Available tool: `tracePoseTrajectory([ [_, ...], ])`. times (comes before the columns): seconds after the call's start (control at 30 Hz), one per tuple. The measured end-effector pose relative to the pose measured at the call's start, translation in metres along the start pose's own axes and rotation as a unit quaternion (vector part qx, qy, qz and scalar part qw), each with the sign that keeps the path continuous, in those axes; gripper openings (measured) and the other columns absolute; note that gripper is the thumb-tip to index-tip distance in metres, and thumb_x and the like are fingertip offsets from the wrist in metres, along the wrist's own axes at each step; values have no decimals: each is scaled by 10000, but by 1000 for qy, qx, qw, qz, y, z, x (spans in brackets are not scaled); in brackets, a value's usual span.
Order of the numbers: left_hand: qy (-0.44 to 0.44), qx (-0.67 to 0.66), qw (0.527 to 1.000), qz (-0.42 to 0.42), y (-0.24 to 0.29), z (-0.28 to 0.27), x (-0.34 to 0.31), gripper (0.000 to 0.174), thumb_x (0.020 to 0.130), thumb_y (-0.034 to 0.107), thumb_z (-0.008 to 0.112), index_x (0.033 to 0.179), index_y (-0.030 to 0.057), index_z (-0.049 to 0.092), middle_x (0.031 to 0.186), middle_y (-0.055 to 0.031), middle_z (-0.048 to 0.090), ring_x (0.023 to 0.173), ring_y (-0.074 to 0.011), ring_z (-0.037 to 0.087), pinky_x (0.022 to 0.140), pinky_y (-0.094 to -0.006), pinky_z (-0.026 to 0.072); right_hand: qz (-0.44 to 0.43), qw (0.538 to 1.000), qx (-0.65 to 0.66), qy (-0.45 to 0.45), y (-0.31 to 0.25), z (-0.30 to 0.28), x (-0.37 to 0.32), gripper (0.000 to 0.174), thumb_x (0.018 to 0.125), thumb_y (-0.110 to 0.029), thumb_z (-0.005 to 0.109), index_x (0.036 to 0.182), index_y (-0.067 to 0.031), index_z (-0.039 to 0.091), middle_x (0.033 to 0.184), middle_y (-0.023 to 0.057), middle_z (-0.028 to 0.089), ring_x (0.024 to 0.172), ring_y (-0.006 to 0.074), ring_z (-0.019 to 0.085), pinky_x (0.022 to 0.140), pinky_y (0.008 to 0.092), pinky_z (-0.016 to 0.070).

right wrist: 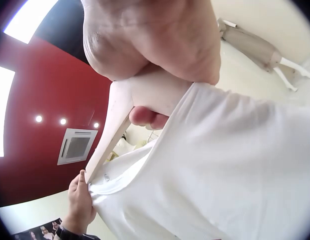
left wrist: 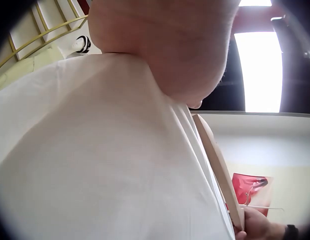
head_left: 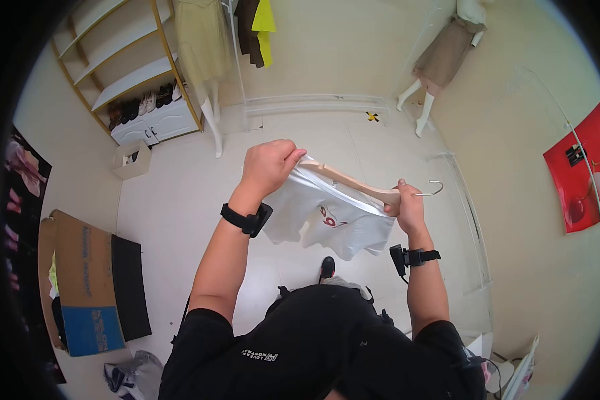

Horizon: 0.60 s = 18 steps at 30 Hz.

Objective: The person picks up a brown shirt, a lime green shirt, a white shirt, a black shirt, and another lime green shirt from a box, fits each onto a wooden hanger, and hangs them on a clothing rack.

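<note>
A white T-shirt (head_left: 355, 235) with a red print hangs spread between both hands in the head view. A pale wooden hanger (head_left: 357, 185) runs along its neckline, its metal hook (head_left: 435, 189) pointing right. At the hanger's far left end, my left hand (head_left: 268, 165) grips the shirt's fabric with the thumb pressed along the edge. My right hand (head_left: 409, 208) holds the hanger near the hook, together with the shirt's edge. Seen from the right wrist, the neck opening (right wrist: 126, 175) gapes beside the hanger, and fingertips (right wrist: 144, 116) show by the wood.
Mannequins (head_left: 440, 67) stand at the far wall near a low white rail (head_left: 313, 105). Shelving with shoes (head_left: 147, 103) is at the left back. A cardboard box (head_left: 85, 280) stands on the left, a red poster (head_left: 573, 173) hangs on the right, and clothing (head_left: 137, 373) lies at lower left.
</note>
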<state>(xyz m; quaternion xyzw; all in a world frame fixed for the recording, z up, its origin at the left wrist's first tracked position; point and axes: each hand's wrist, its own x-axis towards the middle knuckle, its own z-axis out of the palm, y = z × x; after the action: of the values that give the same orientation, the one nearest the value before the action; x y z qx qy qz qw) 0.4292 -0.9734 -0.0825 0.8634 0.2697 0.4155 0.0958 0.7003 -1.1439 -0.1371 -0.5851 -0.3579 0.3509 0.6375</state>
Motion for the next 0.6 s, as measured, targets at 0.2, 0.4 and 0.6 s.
tracePoseTrajectory([
  [0.2, 17, 39, 999, 19, -26, 22, 44, 227, 841, 214, 609, 682, 55, 580, 629, -107, 553, 569, -311, 535, 504, -381, 425, 33, 998, -3, -51, -6, -2, 83, 391, 957, -296, 453, 682, -29, 530, 554, 74, 557, 454, 124, 515, 467, 267, 422],
  [0.4, 86, 96, 992, -15, -54, 49, 97, 287, 840, 254, 611, 638, 68, 528, 596, -92, 523, 540, -296, 512, 475, -374, 406, 29, 984, -108, -140, -24, 9, 163, 377, 937, -290, 505, 690, -11, 564, 556, 41, 536, 461, 102, 508, 461, 251, 410],
  [0.6, 67, 92, 992, -46, -97, 49, 129, 246, 847, 228, 606, 680, 54, 562, 621, -108, 540, 560, -307, 525, 492, -370, 417, -33, 990, -75, -112, -45, 36, 223, 371, 932, -288, 521, 689, -12, 572, 553, 32, 524, 466, 98, 505, 464, 250, 412],
])
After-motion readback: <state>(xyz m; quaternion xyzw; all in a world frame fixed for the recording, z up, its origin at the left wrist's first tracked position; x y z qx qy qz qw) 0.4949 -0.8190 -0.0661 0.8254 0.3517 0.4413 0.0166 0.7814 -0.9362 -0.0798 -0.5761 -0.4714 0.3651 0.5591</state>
